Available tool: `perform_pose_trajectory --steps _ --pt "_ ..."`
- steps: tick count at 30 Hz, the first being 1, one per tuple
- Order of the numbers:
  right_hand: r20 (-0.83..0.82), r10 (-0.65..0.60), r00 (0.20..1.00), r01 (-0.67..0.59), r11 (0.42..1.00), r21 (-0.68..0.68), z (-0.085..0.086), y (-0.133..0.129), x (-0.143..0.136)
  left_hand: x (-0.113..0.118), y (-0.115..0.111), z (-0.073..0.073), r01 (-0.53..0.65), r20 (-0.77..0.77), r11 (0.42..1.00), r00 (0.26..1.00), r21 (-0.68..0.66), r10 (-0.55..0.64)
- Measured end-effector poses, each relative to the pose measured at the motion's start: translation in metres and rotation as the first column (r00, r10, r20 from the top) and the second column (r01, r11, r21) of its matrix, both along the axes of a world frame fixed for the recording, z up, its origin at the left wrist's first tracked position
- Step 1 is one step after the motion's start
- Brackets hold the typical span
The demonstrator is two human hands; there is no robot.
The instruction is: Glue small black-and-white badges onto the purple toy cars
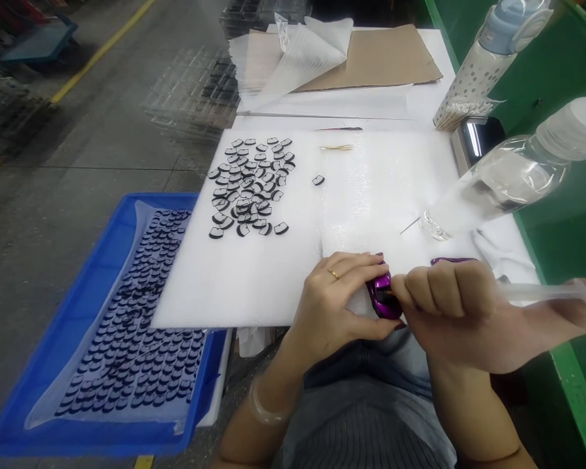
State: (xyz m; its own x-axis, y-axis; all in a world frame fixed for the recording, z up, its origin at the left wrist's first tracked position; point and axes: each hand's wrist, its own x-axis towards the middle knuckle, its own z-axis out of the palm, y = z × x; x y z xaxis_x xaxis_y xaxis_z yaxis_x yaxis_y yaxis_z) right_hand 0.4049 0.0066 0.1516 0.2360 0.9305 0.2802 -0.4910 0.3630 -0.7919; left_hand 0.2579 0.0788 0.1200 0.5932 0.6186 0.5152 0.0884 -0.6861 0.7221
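Left hand (339, 299): fingers curled together and clamped on a glossy purple shell (383, 296), thumb below it, fingertips over its top; a gold ring (333, 273) on one finger, a pale bangle (264, 407) at the wrist.

Right hand (449, 306): fingers folded shut around a clear syringe (542, 293), whose barrel runs out past the heel of the hand to the right; the knuckles touch the purple shell from the right. The tip is hidden behind the fingers.

Purple shell: held between both hands, just above the near edge of the foam sheet (371, 195). A second purple piece (452, 261) lies on the foam just beyond the right knuckles.

Beyond the right fingers: a clear bottle (512, 179) lying tilted, its needle nozzle (410, 226) pointing toward the hands.

Beyond the left fingers, well apart: a loose heap of small black-and-white chips (251, 185) on the foam; one stray chip (318, 180) to its right; thin sticks (336, 148) farther off.

Left of the left hand, below table level: a blue bin (102, 443) lined with clear film, holding rows of dark chips (137, 326).

Farthest from the fingers: cardboard (390, 58) with folded white sheets (303, 52), a spotted bottle (478, 71) with a blue cap, and a green wall (561, 78) at the right.
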Motion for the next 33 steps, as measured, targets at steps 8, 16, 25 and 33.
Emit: perform_pose_trajectory --steps 8,16,25,33 --pt "0.162 -0.074 0.984 0.08 0.996 -0.032 -0.01 -0.011 0.003 -0.001 0.0 -0.002 0.002 -0.002 1.0 1.0 -0.012 -0.002" --pt "0.311 -0.066 0.948 0.081 0.996 -0.036 0.006 -0.012 -0.004 0.0 -0.001 -0.002 0.001 0.0 1.0 1.0 -0.014 -0.001" --pt "0.551 -0.117 0.826 0.19 0.979 -0.077 0.014 -0.02 0.002 0.002 -0.002 -0.001 -0.022 -0.02 0.999 1.0 0.032 0.023" --pt "0.534 -0.159 0.83 0.272 0.952 -0.14 0.029 -0.015 -0.006 0.004 -0.003 0.0 -0.03 -0.032 0.999 0.999 0.031 0.031"
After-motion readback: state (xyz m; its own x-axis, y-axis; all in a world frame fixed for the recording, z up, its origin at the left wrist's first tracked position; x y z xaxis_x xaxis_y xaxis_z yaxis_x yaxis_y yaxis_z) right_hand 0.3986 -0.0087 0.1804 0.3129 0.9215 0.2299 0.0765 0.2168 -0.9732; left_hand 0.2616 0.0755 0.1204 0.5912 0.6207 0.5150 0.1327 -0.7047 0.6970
